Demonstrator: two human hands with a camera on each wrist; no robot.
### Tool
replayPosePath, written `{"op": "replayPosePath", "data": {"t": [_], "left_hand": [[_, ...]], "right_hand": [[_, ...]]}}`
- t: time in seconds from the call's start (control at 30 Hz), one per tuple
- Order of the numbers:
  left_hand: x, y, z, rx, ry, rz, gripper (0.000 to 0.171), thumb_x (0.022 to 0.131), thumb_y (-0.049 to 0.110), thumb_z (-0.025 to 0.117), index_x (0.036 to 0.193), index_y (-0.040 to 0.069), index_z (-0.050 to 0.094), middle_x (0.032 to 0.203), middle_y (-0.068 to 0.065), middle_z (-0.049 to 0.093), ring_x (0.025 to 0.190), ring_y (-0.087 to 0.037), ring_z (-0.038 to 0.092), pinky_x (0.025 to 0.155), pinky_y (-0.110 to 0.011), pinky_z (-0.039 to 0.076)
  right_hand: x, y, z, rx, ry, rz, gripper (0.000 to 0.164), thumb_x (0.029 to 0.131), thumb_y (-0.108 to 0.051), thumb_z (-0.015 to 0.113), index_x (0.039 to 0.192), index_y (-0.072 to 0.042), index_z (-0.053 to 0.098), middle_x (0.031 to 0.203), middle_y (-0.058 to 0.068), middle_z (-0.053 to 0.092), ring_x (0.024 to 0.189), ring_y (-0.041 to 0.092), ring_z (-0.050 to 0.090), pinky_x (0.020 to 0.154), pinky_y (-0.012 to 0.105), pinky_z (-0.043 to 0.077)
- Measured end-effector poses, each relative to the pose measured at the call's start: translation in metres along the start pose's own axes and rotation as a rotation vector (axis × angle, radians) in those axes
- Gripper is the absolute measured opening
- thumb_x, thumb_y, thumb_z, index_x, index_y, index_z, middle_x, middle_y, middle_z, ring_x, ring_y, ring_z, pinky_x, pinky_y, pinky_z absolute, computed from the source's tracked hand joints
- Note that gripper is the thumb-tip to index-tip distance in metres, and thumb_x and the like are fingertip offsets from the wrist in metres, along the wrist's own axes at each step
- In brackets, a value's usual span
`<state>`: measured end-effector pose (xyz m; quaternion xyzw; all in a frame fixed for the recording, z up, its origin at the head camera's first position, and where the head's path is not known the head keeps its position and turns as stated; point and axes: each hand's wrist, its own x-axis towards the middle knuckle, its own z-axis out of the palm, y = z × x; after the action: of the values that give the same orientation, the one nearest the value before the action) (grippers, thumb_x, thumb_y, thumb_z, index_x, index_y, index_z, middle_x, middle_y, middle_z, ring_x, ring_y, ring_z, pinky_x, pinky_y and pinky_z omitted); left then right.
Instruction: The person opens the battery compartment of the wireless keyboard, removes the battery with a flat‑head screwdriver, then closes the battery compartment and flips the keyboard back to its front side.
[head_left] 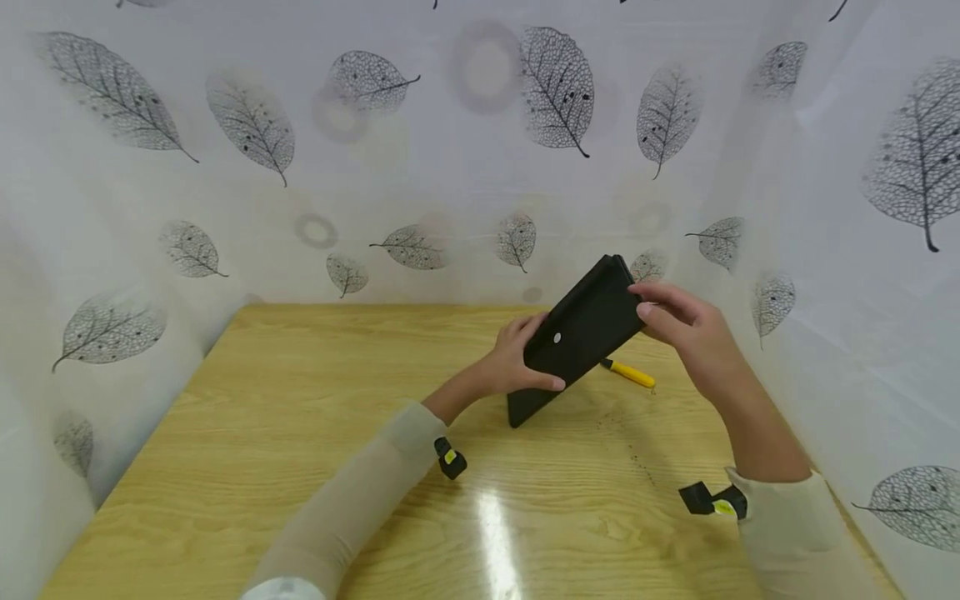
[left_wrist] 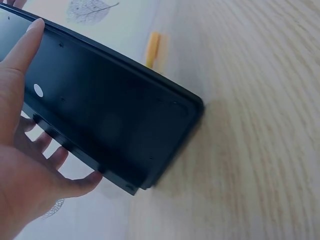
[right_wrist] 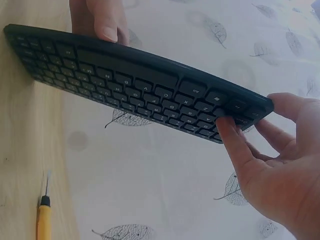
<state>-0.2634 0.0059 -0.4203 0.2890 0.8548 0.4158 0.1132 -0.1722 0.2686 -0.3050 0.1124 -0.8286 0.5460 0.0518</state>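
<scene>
A black keyboard [head_left: 581,329] is tilted up on one end, its lower corner at the table and its plain underside with a small white dot toward me. My left hand [head_left: 517,358] grips it across its width near the lower end, thumb on the underside and fingers round the other long edge. At the raised end, my right hand [head_left: 686,329] pinches the corner between thumb and fingers. In the right wrist view the keys [right_wrist: 145,92] show, with the right fingertips [right_wrist: 227,125] on the keys by that end.
Behind the keyboard a screwdriver with a yellow handle [head_left: 633,373] lies on the wooden table [head_left: 337,367]. Small dark specks [head_left: 637,458] are scattered on the wood at the right. A white curtain [head_left: 450,175] with leaf prints surrounds the table's back and sides.
</scene>
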Motion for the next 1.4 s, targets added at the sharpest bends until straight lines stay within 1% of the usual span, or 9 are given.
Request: {"op": "replayPosePath", "data": {"t": [0.13, 0.27, 0.43, 0.63, 0.77, 0.9, 1.07, 1.17, 1.4], "left_hand": [[-0.002, -0.007, 0.003, 0.030, -0.009, -0.008, 0.115, 0.076, 0.052, 0.083, 0.163, 0.034, 0.010, 0.166, -0.008, 0.011, 0.152, -0.033, 0.011, 0.117, -0.061, 0.027], [-0.006, -0.016, 0.003, 0.078, -0.024, -0.032, 0.116, 0.076, 0.056, 0.082, 0.163, 0.037, 0.009, 0.167, -0.007, 0.012, 0.151, -0.032, 0.014, 0.115, -0.061, 0.029], [-0.012, -0.027, 0.000, 0.194, -0.039, -0.048, 0.115, 0.076, 0.061, 0.080, 0.163, 0.034, 0.011, 0.167, -0.007, 0.015, 0.151, -0.035, 0.017, 0.116, -0.062, 0.028], [-0.022, -0.037, -0.010, 0.299, -0.040, -0.046, 0.114, 0.076, 0.063, 0.079, 0.164, 0.023, 0.017, 0.166, -0.007, 0.020, 0.149, -0.037, 0.023, 0.116, -0.062, 0.026], [-0.029, -0.043, -0.017, 0.335, -0.051, -0.056, 0.113, 0.077, 0.063, 0.078, 0.163, 0.022, 0.018, 0.166, -0.008, 0.020, 0.150, -0.038, 0.022, 0.116, -0.063, 0.026], [-0.035, -0.048, -0.022, 0.378, -0.065, -0.072, 0.112, 0.077, 0.064, 0.077, 0.163, 0.024, 0.018, 0.165, -0.008, 0.020, 0.150, -0.038, 0.022, 0.116, -0.062, 0.026], [-0.043, -0.057, -0.028, 0.416, -0.079, -0.103, 0.112, 0.077, 0.066, 0.076, 0.163, 0.025, 0.019, 0.166, -0.007, 0.020, 0.151, -0.037, 0.020, 0.118, -0.061, 0.023], [-0.049, -0.062, -0.033, 0.425, -0.089, -0.127, 0.112, 0.076, 0.068, 0.076, 0.163, 0.026, 0.019, 0.166, -0.006, 0.020, 0.152, -0.035, 0.019, 0.119, -0.060, 0.023], [-0.060, -0.075, -0.043, 0.416, -0.095, -0.188, 0.115, 0.074, 0.071, 0.076, 0.163, 0.025, 0.019, 0.166, -0.005, 0.019, 0.153, -0.035, 0.016, 0.118, -0.061, 0.025]], "right_hand": [[-0.005, 0.007, -0.004, 0.037, 0.009, 0.007, 0.046, 0.106, -0.033, 0.053, 0.145, -0.008, 0.053, 0.146, 0.005, 0.050, 0.112, 0.003, 0.064, 0.091, 0.017, 0.053], [-0.009, 0.019, -0.007, 0.046, 0.000, 0.034, 0.047, 0.106, -0.032, 0.053, 0.145, -0.007, 0.052, 0.146, 0.006, 0.048, 0.112, 0.001, 0.064, 0.091, 0.016, 0.053], [-0.016, 0.035, -0.011, 0.009, -0.042, 0.049, 0.050, 0.106, -0.031, 0.052, 0.148, -0.003, 0.049, 0.148, 0.010, 0.047, 0.115, -0.003, 0.059, 0.093, 0.014, 0.050], [-0.020, 0.049, -0.004, -0.039, -0.067, 0.091, 0.052, 0.104, -0.034, 0.056, 0.148, -0.007, 0.050, 0.150, 0.015, 0.049, 0.115, -0.005, 0.057, 0.092, 0.012, 0.048], [-0.020, 0.058, 0.004, -0.033, -0.094, 0.125, 0.055, 0.104, -0.035, 0.057, 0.151, -0.009, 0.047, 0.156, 0.017, 0.043, 0.118, -0.007, 0.053, 0.092, 0.011, 0.046], [-0.020, 0.065, 0.010, -0.001, -0.128, 0.163, 0.056, 0.104, -0.034, 0.058, 0.152, -0.008, 0.045, 0.158, 0.016, 0.040, 0.114, -0.007, 0.056, 0.093, 0.012, 0.046], [-0.021, 0.073, 0.016, 0.032, -0.157, 0.194, 0.056, 0.104, -0.029, 0.058, 0.152, -0.005, 0.044, 0.156, 0.020, 0.042, 0.103, 0.003, 0.067, 0.092, 0.013, 0.047], [-0.021, 0.078, 0.021, 0.024, -0.163, 0.199, 0.054, 0.103, -0.025, 0.060, 0.150, -0.003, 0.046, 0.152, 0.022, 0.046, 0.097, 0.013, 0.070, 0.090, 0.016, 0.049], [-0.019, 0.088, 0.030, -0.006, -0.182, 0.213, 0.053, 0.102, -0.023, 0.062, 0.148, -0.002, 0.048, 0.147, 0.025, 0.050, 0.092, 0.017, 0.069, 0.091, 0.035, 0.055]]}}
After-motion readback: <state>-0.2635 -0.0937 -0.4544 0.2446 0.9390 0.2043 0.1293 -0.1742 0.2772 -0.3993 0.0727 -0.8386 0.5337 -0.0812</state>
